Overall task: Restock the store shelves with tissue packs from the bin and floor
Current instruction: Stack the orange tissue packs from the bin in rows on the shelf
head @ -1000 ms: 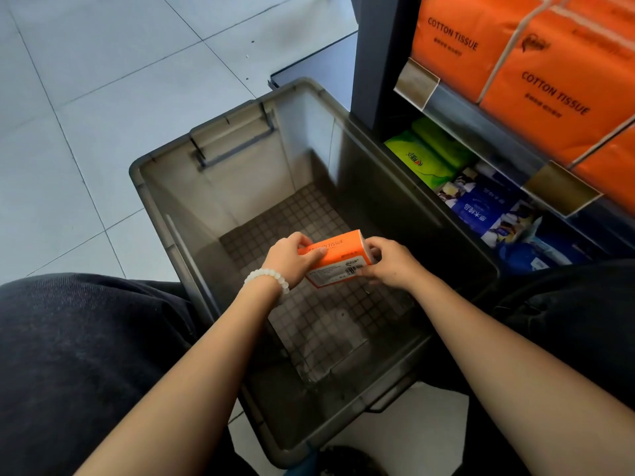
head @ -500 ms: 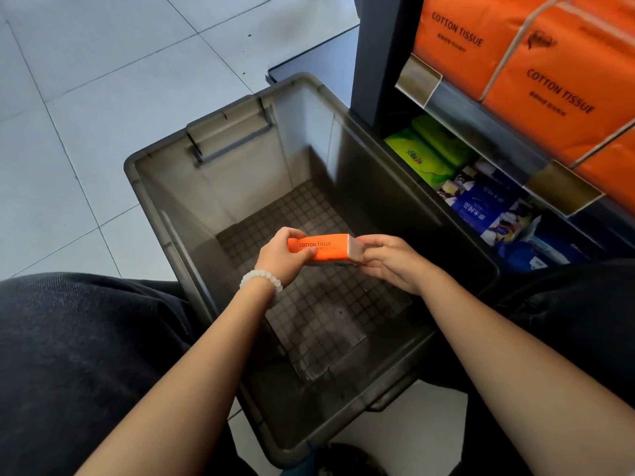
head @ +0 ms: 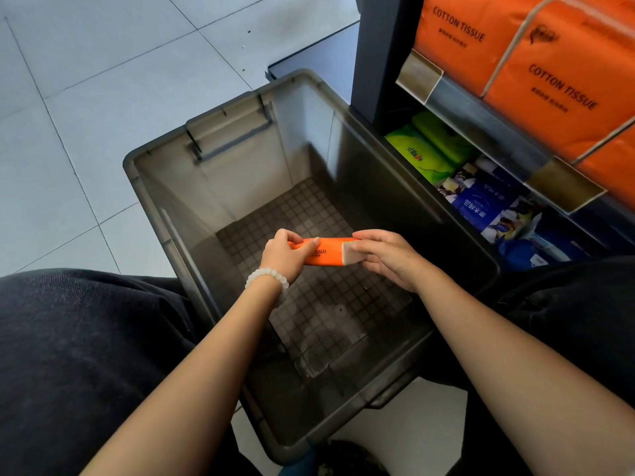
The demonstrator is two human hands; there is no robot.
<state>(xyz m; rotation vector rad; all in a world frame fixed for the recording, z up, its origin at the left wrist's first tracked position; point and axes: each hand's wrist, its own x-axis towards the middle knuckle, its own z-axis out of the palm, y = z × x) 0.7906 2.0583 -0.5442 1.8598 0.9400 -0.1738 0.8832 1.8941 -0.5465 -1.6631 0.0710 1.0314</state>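
The pack, a small orange tissue pack, is held over the open bin, above its gridded floor and clear of the walls. Compared with one second ago, the pack has been rotated: the barcode face that then showed is turned away, and the printed orange face with lettering now points upward, with the pale end toward the right hand. The pack also sits slightly higher in the view.

The left hand grips the left end, fingers curled over the top edge and thumb on the near face. The right hand holds the right end, fingertips pinching the pale end face; its remaining fingers appear relaxed.

No other packs are visible inside the bin. The shelf stands just right of the bin, with large orange packs above and green and blue packs on the lower tier.

Judgement: the pack is being oriented label-out for shelving. The next step is probably a transfer right to the shelf. The bin portion of the task appears almost complete.
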